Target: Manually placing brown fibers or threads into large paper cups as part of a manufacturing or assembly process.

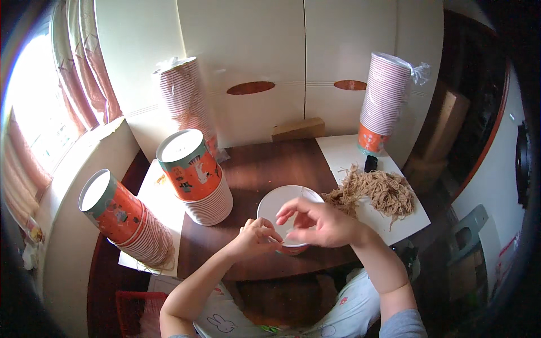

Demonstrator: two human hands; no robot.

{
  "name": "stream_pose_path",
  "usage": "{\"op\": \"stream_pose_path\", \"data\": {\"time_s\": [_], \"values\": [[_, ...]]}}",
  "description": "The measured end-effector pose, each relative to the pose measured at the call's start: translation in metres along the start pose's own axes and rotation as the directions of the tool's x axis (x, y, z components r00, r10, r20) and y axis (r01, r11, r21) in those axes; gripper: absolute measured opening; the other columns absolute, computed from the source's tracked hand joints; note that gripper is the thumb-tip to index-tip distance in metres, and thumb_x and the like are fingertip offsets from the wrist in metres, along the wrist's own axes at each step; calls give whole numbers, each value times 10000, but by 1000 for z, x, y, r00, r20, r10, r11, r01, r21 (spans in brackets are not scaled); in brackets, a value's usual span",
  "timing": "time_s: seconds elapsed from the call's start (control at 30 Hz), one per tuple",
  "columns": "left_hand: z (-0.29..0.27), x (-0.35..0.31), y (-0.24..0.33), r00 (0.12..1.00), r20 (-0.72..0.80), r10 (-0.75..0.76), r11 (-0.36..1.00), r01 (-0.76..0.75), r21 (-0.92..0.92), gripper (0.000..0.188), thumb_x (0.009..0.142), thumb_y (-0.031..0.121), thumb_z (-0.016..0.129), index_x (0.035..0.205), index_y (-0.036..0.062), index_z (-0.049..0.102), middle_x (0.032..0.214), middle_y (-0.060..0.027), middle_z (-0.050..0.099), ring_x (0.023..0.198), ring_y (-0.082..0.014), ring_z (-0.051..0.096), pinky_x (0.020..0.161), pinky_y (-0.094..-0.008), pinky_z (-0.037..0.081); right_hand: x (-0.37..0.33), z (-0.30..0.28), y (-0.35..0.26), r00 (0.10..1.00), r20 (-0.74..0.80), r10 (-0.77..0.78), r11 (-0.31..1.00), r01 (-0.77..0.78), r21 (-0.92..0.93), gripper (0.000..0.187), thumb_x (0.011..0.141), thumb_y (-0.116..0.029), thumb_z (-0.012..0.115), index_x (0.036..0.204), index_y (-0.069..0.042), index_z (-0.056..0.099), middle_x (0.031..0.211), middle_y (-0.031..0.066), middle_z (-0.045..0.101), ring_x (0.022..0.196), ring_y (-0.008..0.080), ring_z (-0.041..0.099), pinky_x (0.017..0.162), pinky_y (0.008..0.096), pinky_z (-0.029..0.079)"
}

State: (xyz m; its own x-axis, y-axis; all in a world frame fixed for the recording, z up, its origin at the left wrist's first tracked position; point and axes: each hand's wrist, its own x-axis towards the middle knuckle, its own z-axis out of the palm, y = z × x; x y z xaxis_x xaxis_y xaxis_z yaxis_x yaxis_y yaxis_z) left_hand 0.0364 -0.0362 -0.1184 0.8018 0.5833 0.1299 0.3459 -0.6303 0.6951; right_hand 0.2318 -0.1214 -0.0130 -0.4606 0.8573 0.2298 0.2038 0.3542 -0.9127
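A white-lined paper bucket [274, 201] stands near the front edge of the brown table, its mouth facing up. My left hand [256, 238] is at its near left rim, fingers curled and pressed together. Whatever lies between those fingertips is too small to make out. Over the bucket's mouth, my right hand [318, 223] holds its thumb and fingers apart in a curved shape, and I see nothing gripped there. My hands cover much of the bucket's near side. Just right of it lies a loose heap of brown noodle-like strands [383, 193].
Left of the bucket stand two stacks of orange-and-green printed paper buckets [197, 174] [127, 211]. Plastic-wrapped bucket stacks rise at the back left [181, 93] and back right [386, 93]. A black object [371, 164] sits by the strands. Behind the table, a cardboard piece [297, 129] leans against cabinet doors.
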Motion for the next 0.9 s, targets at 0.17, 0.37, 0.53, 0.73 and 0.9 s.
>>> {"op": "stream_pose_path", "data": {"time_s": [0.17, 0.37, 0.53, 0.73, 0.9], "values": [[8, -1, -8, 998, -56, 30, 998, -32, -52, 195, 667, 272, 675, 859, 235, 665, 972, -24, 493, 925, -241, 395, 843, -362, 329, -4, 16, -7, 997, 52, -65, 734, 83, -674, 389, 730, -197, 641, 1085, -117, 505, 842, 45, 546, 760, 159, 511, 727, 289, 442], [1, -2, 5, 998, -44, 38, 998, -36, 53, 167, 671, 225, 690, 835, 204, 663, 956, -28, 486, 929, -215, 419, 782, -338, 344, -7, 4, 6, 982, 16, -191, 61, 28, -998, 126, 688, -209, 634, 657, -88, 613, 735, 36, 507, 773, 189, 482, 695, 320, 414], [9, 1, -12, 995, -79, 62, 998, -61, 25, 154, 670, 209, 689, 822, 199, 662, 866, -30, 503, 880, -216, 442, 745, -335, 356, 5, -1, 21, 943, 93, -319, 614, 280, -738, 86, 731, -176, 617, 713, -92, 623, 628, 26, 526, 643, 198, 478, 622, 312, 418], [15, 2, -9, 997, -44, -64, 991, 69, 117, 162, 680, 325, 669, 803, 218, 666, 910, 11, 503, 898, -198, 417, 780, -356, 325, 13, 18, 43, 970, -33, -239, 892, 206, -402, 94, 776, -121, 580, 700, -67, 592, 645, 18, 569, 638, 161, 474, 587, 289, 405], [10, 1, 0, 994, -105, -41, 979, 61, 194, 221, 666, 366, 673, 812, 202, 655, 912, 3, 510, 870, -197, 434, 721, -346, 317, 13, 22, 50, 975, -46, -216, 930, 191, -314, 108, 789, -109, 565, 695, -59, 581, 657, 32, 566, 629, 164, 476, 591, 289, 407]]}}
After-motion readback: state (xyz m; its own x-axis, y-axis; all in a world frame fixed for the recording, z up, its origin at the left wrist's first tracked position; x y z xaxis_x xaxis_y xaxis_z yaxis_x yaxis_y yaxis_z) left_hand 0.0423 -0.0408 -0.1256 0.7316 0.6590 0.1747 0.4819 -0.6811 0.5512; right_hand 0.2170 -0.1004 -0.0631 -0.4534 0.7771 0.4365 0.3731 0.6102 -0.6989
